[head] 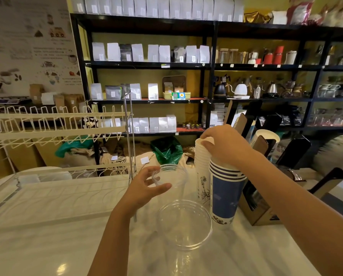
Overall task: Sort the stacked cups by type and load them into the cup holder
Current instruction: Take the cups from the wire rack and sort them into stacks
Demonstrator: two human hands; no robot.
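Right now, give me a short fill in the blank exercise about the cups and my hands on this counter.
1. The left hand holds the rim of a ____ plastic cup.
2. The right hand rests on top of the stack of ____ paper cups.
3. The paper cup stack nearest the cardboard box is printed ____.
4. The white wire rack stands on the ____ side of the counter.

Missing words: clear; white; blue; left
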